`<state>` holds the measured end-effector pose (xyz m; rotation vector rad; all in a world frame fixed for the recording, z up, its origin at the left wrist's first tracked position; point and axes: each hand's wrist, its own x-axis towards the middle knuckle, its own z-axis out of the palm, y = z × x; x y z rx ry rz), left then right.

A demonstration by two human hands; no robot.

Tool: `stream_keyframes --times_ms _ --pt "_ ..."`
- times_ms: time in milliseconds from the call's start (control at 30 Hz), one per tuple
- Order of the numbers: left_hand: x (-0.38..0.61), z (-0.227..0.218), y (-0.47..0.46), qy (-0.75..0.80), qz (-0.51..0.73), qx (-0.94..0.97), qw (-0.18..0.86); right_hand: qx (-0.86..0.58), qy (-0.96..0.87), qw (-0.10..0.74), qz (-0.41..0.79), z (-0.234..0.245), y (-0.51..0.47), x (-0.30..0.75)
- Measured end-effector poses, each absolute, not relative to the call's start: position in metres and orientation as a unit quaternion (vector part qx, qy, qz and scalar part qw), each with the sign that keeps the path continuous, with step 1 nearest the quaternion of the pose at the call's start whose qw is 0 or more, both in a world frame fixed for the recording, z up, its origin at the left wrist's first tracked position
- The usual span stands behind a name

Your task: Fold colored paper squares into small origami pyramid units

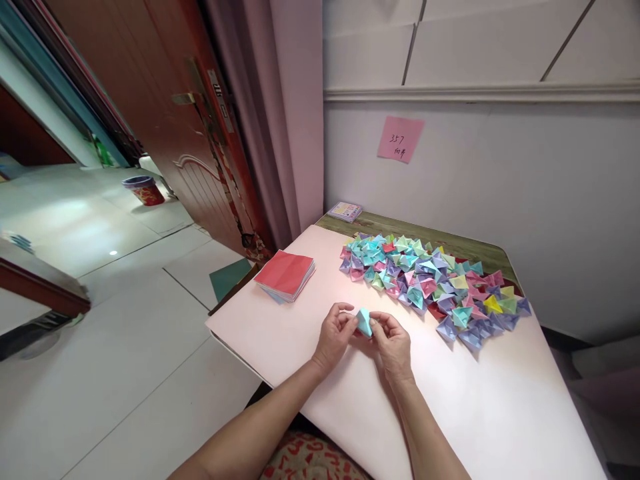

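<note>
A small light-blue folded paper piece (pixel 364 321) is pinched between both of my hands just above the pale pink table top (pixel 280 333). My left hand (pixel 334 335) grips its left side with curled fingers. My right hand (pixel 393 343) holds its right side, fingers closed on it. Beyond my hands lies a wide heap of several finished folded paper pieces (pixel 430 283) in blue, pink, purple, green and yellow.
A stack of square coloured paper sheets (pixel 286 273), red on top, lies at the table's left edge. A small pad (pixel 345 211) sits at the far corner. A pink note (pixel 400 139) sticks on the wall. Tiled floor and a dark red door (pixel 165 113) are to the left.
</note>
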<state>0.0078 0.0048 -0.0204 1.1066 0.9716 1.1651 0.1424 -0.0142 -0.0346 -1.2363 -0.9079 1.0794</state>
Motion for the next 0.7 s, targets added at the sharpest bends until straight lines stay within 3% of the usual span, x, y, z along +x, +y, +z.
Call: stream_keyframes --times_ms 300,700 --pt "-0.006 -0.025 0.018 0.44 0.496 0.471 0.581 -0.454 -0.512 0.516 0.515 -0.033 -0.017 0.141" --pt "-0.022 -0.025 0.009 0.341 0.462 0.509 0.642 -0.48 -0.477 0.528 0.512 -0.035 -0.017 0.14"
